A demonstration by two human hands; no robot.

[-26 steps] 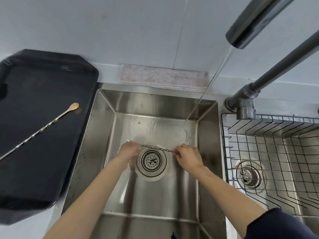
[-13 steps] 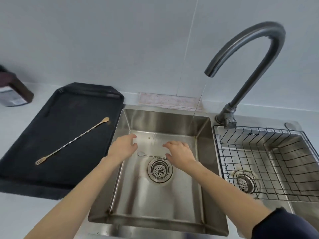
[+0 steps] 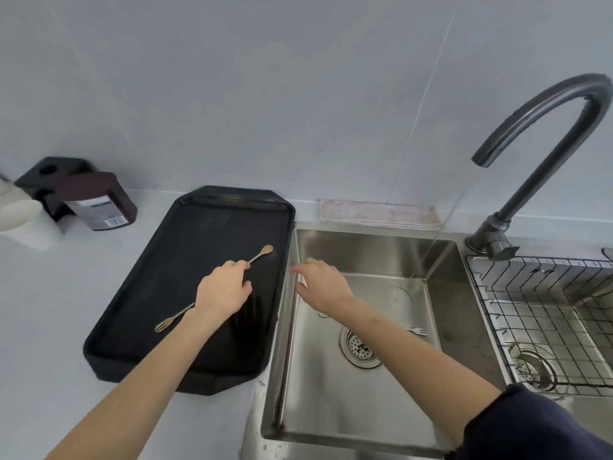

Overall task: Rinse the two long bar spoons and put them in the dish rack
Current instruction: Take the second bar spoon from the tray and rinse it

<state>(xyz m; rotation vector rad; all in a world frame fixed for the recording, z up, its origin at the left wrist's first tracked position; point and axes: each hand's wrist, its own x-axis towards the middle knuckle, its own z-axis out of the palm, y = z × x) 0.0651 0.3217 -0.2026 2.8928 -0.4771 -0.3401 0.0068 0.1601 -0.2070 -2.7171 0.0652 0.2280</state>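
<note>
A gold bar spoon (image 3: 264,252) lies slantwise on the black tray (image 3: 185,234), bowl at the far right, fork end (image 3: 162,326) near left. My left hand (image 3: 224,288) covers its middle, fingertips pinched on the stem. My right hand (image 3: 320,283) hovers with fingers apart over the left rim of the sink (image 3: 371,247), holding nothing. A silver bar spoon (image 3: 417,332) lies on the sink floor by the drain, mostly hidden under my right forearm. The wire dish rack (image 3: 530,293) sits in the right basin.
A dark gooseneck faucet (image 3: 530,180) stands between the basins, with a thin stream of water falling into the sink's back right corner. A folded cloth (image 3: 378,212) lies behind the sink. A dark bottle (image 3: 96,202) and holders stand at the far left.
Both hands let go of the silver spoon, which now rests in the sink. They moved left; my left hand reached the gold spoon on the tray. The view tilted up and left.
</note>
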